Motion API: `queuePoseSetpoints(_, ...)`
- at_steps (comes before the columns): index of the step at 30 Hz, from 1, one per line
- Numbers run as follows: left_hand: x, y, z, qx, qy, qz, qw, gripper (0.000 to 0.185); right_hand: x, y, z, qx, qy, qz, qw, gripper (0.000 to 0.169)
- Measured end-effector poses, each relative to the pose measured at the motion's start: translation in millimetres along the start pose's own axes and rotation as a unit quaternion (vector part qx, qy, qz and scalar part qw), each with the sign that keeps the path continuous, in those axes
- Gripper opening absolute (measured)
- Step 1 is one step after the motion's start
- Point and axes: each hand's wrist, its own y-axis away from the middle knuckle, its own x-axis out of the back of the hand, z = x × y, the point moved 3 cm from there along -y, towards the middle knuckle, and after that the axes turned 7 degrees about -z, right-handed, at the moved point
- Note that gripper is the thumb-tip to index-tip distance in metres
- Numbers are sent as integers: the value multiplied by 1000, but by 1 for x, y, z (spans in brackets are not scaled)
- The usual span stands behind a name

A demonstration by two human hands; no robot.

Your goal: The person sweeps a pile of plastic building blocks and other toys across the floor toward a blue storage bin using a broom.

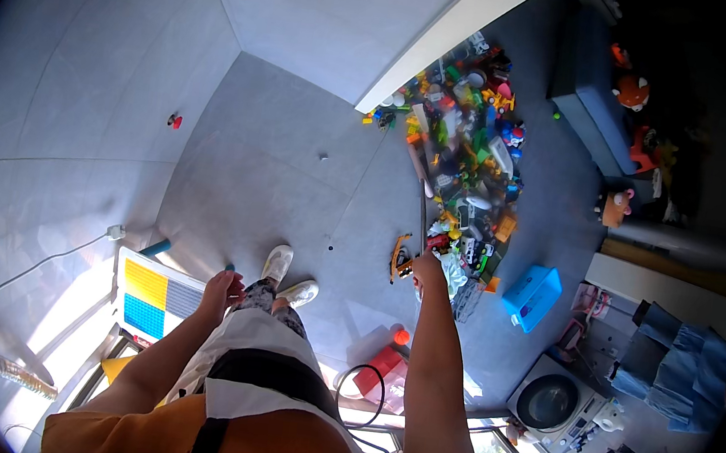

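My right hand (428, 271) is closed around a dark pole (422, 216), which runs away from me along the near edge of a toy pile (473, 145). A pinkish long piece (419, 166) lies at the pole's far end; whether they are joined is unclear. Beside this hand are an orange-and-black toy (398, 257) and a pale crumpled item (454, 272). My left hand (221, 292) hangs by my thigh with curled fingers, near a white-framed table with coloured building plates (146, 289). A small teal end (229, 268) shows at its fingertips; whether it is held is unclear.
A blue plastic bin (531, 298) stands right of the pile. A wall end (437, 47) juts in at the top. A red box (378, 370) and orange ball (401, 337) lie near me. A washing machine (548, 402) and a blue-grey sofa (592, 105) are at right.
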Motion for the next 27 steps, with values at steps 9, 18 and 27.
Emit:
queuePoseSetpoints(9,-6,-2,-4,12,11,-8,1000,25,-44,-19,28,11,261,13,965,43)
queuePoseSetpoints(18,-6,-3,-4,25,-10,-19,999,24,-83,92,69,37,309,-36,950,59)
queuePoseSetpoints(27,0,3,-1,20,-27,-36,999,25,-132,203,173,58,231,-97,966,54)
